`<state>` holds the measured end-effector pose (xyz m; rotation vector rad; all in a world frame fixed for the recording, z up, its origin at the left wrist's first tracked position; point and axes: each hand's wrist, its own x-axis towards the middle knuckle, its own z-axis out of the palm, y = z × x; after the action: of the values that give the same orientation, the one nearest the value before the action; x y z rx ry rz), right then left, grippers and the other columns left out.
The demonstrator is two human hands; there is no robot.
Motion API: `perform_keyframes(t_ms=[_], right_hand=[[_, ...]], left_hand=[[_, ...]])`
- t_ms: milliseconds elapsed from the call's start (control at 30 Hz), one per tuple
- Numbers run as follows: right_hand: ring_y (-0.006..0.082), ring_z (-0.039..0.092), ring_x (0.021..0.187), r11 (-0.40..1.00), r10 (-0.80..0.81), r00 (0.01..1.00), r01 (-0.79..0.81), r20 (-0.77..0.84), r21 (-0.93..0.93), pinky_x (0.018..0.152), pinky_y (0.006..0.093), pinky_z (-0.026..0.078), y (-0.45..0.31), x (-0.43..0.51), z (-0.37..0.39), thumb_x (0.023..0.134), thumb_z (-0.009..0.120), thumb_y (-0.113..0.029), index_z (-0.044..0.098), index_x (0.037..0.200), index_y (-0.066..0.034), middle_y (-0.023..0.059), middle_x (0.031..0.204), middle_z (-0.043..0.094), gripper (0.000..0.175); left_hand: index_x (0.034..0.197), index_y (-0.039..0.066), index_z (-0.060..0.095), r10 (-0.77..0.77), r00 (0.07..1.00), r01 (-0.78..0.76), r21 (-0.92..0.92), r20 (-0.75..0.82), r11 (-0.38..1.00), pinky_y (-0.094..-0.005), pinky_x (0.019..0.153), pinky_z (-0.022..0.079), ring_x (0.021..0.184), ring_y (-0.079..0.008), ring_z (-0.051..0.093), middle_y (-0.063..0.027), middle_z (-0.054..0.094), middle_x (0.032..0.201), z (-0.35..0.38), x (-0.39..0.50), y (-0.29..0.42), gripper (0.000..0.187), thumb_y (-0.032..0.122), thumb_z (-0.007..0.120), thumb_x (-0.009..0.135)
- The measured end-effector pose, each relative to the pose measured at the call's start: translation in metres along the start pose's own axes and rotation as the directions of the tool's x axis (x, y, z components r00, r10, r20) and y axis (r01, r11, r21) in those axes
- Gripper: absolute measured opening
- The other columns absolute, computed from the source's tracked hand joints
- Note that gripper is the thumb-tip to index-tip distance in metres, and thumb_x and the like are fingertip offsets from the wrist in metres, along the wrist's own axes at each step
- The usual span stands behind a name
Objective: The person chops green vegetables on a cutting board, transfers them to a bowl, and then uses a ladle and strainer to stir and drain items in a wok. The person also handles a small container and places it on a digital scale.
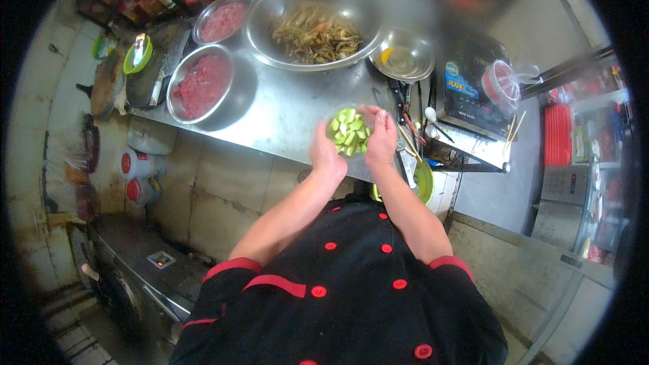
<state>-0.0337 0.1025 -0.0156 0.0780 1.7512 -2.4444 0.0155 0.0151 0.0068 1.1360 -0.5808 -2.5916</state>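
Both my hands hold a clear bowl of cut green vegetable pieces (349,133) over the front edge of a steel table (284,106). My left hand (328,151) cups its left side, and my right hand (381,138) grips its right side with the fingers over the far rim. Beyond stands a wide steel basin (253,25) heaped with what look like shrimp. A smaller steel bowl (423,68) holds liquid and a yellow piece. Two steel bowls of raw meat stand at the left, the nearer (172,104) by the table edge, the other (197,15) behind it.
Knives (398,99) and sticks lie right of my hands, near a black boxed appliance (469,91) bearing a tied plastic bag with a tub (499,83). A green basin (425,182) sits below the edge. A phone in a green bowl (138,58) stands at the left.
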Motion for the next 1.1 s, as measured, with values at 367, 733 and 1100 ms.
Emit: perform_keyframes(t_ms=[367, 733, 1100], right_hand=[[0.0212, 0.058, 0.101, 0.985, 0.125, 0.991, -0.13, -0.049, -0.113, 0.091, 0.0312, 0.043, 0.007, 0.004, -0.003, 0.099, 0.037, -0.023, 0.054, 0.104, 0.0034, 0.0152, 0.106, 0.063, 0.032], [0.0183, 0.058, 0.098, 0.994, 0.104, 0.994, -0.104, -0.02, -0.02, 0.09, 0.0302, 0.044, 0.01, -0.01, -0.01, 0.099, 0.037, -0.025, 0.055, 0.104, 0.002, 0.0131, 0.107, 0.063, 0.033], [0.0159, 0.056, 0.091, 0.998, 0.058, 0.995, -0.06, -0.083, -0.024, 0.084, 0.0298, 0.044, -0.014, -0.002, 0.001, 0.098, 0.04, -0.023, 0.059, 0.102, 0.001, 0.0085, 0.099, 0.062, 0.031]], left_hand=[[0.11, 0.004, 0.055, -0.12, 0.988, 0.12, -0.003, -0.093, 0.993, -0.038, 0.082, 0.051, 0.097, -0.0223, 0.061, -0.0089, 0.061, 0.108, 0.0, -0.003, -0.001, 0.033, 0.028, 0.039, 0.094], [0.109, 0.004, 0.055, -0.077, 0.992, 0.078, 0.006, -0.101, 0.997, -0.0341, 0.082, 0.048, 0.095, -0.02, 0.06, -0.0079, 0.06, 0.107, -0.007, -0.003, -0.007, 0.031, 0.027, 0.041, 0.094], [0.108, 0.003, 0.055, 0.058, 0.998, -0.056, 0.053, -0.037, 0.997, -0.033, 0.083, 0.046, 0.098, -0.0171, 0.058, -0.006, 0.06, 0.105, 0.011, -0.016, 0.001, 0.032, 0.029, 0.043, 0.093]])
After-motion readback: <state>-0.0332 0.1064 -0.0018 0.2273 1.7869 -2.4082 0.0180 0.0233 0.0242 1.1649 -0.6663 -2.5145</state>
